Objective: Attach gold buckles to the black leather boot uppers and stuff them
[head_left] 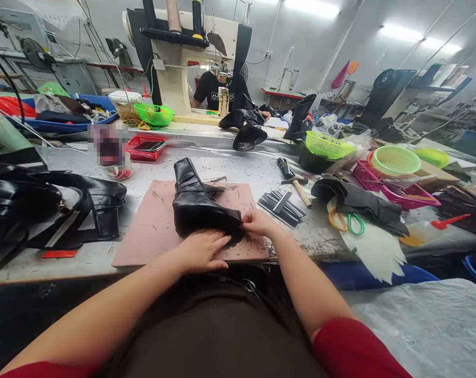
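A black leather boot upper [192, 194] lies on a pinkish cutting board [145, 226] in front of me, its open underside facing my body. My left hand [206, 249] rests flat at that dark opening with fingers stretched out, the fingertips partly lost in the shadow. At the right end of the boot upper, my right hand [257, 223] pinches the edge between thumb and fingers. Dark scraps are scattered over the board around both hands.
More black boot uppers [104, 202] are heaped at the left. To the right lie black strips [281, 207], a hammer [300, 191], scissors [355, 224] and a glue bottle [434, 229]. Behind stand a red basket [147, 156], a sewing machine [169, 79] and a seated person [225, 92].
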The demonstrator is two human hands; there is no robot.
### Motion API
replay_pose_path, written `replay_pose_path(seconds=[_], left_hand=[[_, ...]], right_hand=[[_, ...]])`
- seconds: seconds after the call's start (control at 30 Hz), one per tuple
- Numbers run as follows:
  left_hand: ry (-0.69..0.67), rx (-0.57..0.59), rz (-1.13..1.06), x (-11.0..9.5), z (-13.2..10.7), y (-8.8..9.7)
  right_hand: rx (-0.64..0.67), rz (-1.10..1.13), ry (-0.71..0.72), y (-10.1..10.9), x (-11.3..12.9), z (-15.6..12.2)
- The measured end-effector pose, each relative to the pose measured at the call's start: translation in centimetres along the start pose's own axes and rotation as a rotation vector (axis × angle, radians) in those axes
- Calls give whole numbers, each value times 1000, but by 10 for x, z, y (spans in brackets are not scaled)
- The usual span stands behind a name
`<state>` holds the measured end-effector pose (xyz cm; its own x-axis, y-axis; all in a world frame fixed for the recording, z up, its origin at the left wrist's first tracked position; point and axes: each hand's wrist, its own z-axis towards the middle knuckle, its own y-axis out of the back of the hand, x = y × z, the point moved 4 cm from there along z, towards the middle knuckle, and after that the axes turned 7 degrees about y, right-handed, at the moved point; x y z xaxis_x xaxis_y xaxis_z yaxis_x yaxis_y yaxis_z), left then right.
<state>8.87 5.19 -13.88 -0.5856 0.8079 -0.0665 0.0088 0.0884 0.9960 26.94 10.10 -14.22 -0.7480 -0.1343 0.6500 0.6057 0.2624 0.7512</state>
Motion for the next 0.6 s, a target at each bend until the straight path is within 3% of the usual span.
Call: replay_pose_path(seconds=[0.2, 0.4, 0.5, 0.6], left_hand=[[8, -4, 23, -3, 6, -8], [96, -41, -110, -12, 41, -2], [153, -79, -133, -15, 55, -7], [168, -107, -143, -17, 56, -11]], right_hand=[[-60, -99, -9, -7, -5, 5], [-236, -186, 1, 10, -5, -8], [-225, -197, 105, 6, 21, -17], [-84, -184, 251, -18, 64, -11]])
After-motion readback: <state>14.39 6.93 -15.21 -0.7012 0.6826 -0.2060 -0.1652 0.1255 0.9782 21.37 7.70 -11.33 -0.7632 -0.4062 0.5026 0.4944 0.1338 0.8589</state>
